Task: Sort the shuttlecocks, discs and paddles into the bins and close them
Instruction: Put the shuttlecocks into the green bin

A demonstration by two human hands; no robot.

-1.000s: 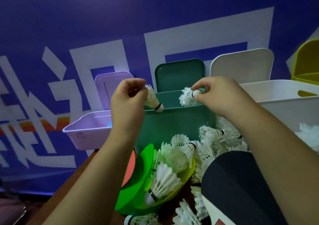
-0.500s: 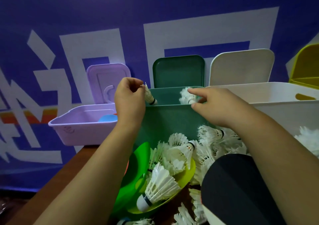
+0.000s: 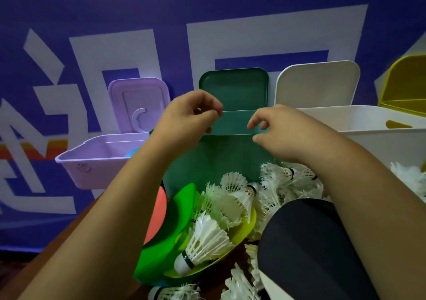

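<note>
Left hand: the left hand [image 3: 191,117] hangs over the front rim of the green bin. Its fingers are loosely bent, the thumb is apart from them, and I see nothing between them.
Right hand: the right hand [image 3: 285,133] is just beside it over the same rim, with fingers relaxed and a little spread, holding nothing.
Green bin: the green bin [image 3: 219,161] stands in the middle of the row at the far edge of the table, with its green lid [image 3: 234,90] upright. Its inside is hidden from here.
Shuttlecocks: the shuttlecocks [image 3: 239,196] lie in a heap on the table just in front of the green bin.
Handling: they look very light, and the thin feathers probably crush easily. I think it is better to pinch the round cork base with two fingers, not the skirt.
Discs: a green disc [image 3: 177,221], a coral disc [image 3: 159,210] and a yellow-green disc [image 3: 244,230] lean together at the left of the heap. They seem thin and light, so the rim is the place to hold.
Paddle: the paddle [image 3: 311,242] shows a black face at the near edge. It is likely stiff and heavier, and its handle is not visible.
Other bins: the lilac bin [image 3: 101,161] is at the far left corner with a blue disc [image 3: 132,153] inside. The white bin [image 3: 380,138] and the yellow bin [image 3: 405,85] are on the right. All lids are up.
Table: the table [image 3: 69,242] is brown wood.
Room: the blue wall [image 3: 207,4] carries large white shapes, and the light is dim.
</note>
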